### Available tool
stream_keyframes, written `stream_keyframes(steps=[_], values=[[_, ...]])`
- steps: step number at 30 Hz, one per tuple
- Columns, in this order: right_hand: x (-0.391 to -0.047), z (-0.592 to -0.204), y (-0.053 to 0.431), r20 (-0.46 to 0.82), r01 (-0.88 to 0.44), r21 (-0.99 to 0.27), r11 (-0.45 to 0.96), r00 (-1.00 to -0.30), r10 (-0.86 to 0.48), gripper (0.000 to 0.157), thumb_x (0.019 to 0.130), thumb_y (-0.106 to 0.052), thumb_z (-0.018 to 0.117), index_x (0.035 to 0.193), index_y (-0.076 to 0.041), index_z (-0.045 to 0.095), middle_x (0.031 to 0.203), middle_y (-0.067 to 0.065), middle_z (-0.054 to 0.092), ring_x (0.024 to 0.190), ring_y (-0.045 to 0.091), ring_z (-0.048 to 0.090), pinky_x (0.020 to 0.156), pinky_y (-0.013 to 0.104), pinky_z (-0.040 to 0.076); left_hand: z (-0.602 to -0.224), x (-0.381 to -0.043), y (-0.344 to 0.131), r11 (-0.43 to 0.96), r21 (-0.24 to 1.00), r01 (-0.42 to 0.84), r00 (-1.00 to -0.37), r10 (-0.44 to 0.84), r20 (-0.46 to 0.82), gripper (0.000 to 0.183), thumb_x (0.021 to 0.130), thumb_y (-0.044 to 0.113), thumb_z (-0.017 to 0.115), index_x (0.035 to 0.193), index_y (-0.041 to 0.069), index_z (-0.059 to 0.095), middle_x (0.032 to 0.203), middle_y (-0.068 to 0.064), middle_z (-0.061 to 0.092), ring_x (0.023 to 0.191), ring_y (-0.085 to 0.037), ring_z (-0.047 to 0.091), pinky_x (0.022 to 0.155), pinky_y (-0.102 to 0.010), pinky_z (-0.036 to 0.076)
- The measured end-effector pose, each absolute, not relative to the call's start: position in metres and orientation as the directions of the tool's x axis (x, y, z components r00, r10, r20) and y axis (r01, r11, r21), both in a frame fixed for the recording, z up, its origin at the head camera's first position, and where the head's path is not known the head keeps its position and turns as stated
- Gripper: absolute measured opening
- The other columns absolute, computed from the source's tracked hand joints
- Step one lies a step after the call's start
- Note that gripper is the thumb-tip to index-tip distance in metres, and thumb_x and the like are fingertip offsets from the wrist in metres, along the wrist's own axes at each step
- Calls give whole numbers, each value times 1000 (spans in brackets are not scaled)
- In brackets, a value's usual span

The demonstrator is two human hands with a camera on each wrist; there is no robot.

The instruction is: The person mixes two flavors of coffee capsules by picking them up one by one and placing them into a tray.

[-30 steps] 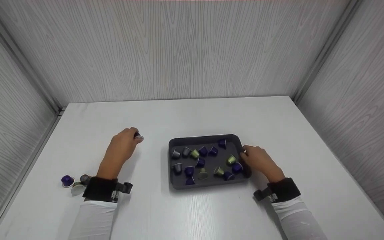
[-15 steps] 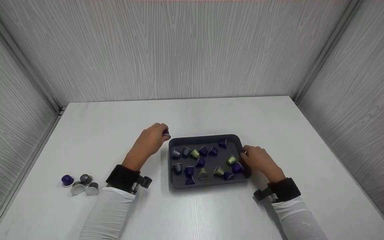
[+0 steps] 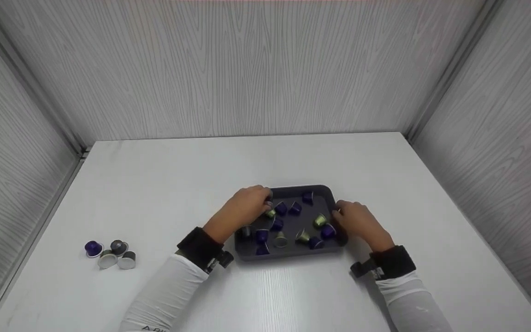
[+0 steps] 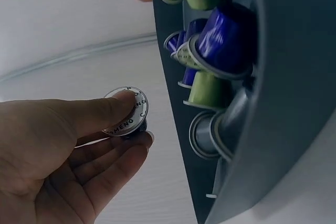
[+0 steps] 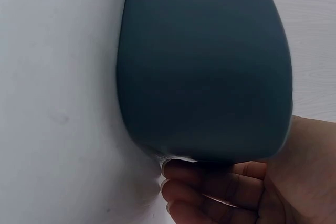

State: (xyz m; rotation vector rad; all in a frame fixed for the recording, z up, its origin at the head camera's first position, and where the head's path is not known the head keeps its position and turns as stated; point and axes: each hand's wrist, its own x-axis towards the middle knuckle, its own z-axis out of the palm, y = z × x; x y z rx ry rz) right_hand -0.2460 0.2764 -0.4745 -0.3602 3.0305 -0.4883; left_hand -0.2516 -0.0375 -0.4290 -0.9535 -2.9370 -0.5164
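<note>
My left hand (image 3: 242, 206) is over the left back part of a dark grey tray (image 3: 293, 255). In the left wrist view its thumb and fingers pinch a coffee capsule (image 4: 137, 113) by its printed foil lid and dark body. Several coffee capsules, purple (image 3: 295, 208), green (image 3: 319, 221) and grey (image 4: 202, 135), lie scattered in the tray; my left hand covers some of them in the head view. At the tray's right side, my right hand (image 3: 361, 223) grips the wall; the right wrist view shows fingers (image 5: 210, 187) curled against its outside, the thumb hidden.
On the left of the white table (image 3: 164, 161) sits a small cluster: a purple capsule (image 3: 93, 249), a grey capsule (image 3: 119, 247) and others with pale lids (image 3: 107, 261). Grey wood-grain panels (image 3: 247, 69) stand behind and at both sides.
My left hand has carried the capsule rightward from the table's left part to over the tray, uncovering the cluster at the left. My right hand and the tray have stayed put.
</note>
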Motion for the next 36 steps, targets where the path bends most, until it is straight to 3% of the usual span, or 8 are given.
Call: stream_keyframes(steps=[9,21,28,36], values=[[-246,-476,277,-25,-211,-339,917,-972,-233,16,96,-18,54,90,-5,63,71,4,58,63,22,52,57,37,44,-432,-227,-5,712,241,660,-738,674,33,26,97,21,64,118,6,64,106,-6,63,93,-21,64,81,-34,55],[-246,-476,277,-13,-212,-340,916,-973,-230,17,96,-18,56,92,-4,64,71,4,59,63,22,53,58,38,44,-448,-212,19,583,51,811,-584,812,4,15,96,23,65,101,9,67,93,-3,62,80,-16,64,69,-28,54],[-246,-476,276,-19,-205,-343,917,-974,-225,17,95,-19,55,91,-5,64,72,5,59,64,23,53,58,39,45,-448,-207,20,544,38,838,-542,839,-51,16,94,21,67,106,10,68,95,-3,66,85,-17,65,75,-29,54],[-246,-477,277,9,-229,-330,916,-971,-240,16,95,-19,56,89,-5,63,71,4,59,64,23,53,58,40,45,-447,-206,13,521,77,850,-521,853,-24,18,91,21,71,106,10,68,96,-1,68,88,-15,66,77,-27,54]])
